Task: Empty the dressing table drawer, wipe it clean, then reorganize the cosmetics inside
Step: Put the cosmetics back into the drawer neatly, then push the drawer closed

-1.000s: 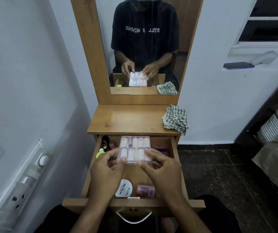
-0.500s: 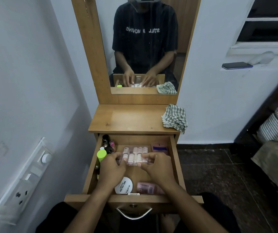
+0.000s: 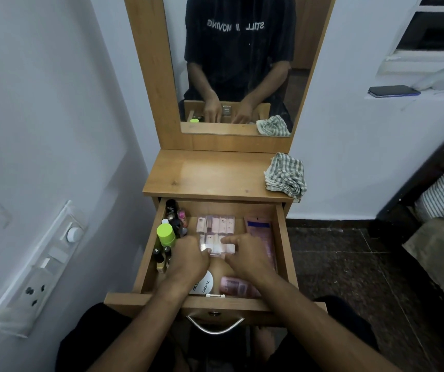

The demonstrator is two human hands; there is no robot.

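Observation:
The wooden drawer (image 3: 282,251) is pulled out under the dressing table top (image 3: 210,175). A clear plastic case of small pink and white bottles (image 3: 217,228) lies flat at the drawer's back middle. My left hand (image 3: 188,257) and my right hand (image 3: 245,260) both grip its near edge, with right fingers resting on the lid. Along the left wall stand a green-capped bottle (image 3: 166,233) and several dark small bottles (image 3: 172,210). A purple packet (image 3: 259,232) lies on the right. A white round tin (image 3: 203,287) and a pink tube (image 3: 235,287) lie at the front.
A checked cloth (image 3: 285,175) sits crumpled on the table top's right end. The mirror (image 3: 237,63) reflects my arms. A switch panel (image 3: 41,269) is on the left wall, a phone (image 3: 392,91) on the right ledge, and a bed (image 3: 443,210) at far right.
Both hands lowered the clear case from above the drawer down onto the drawer floor at the back middle. The camera view leaned closer.

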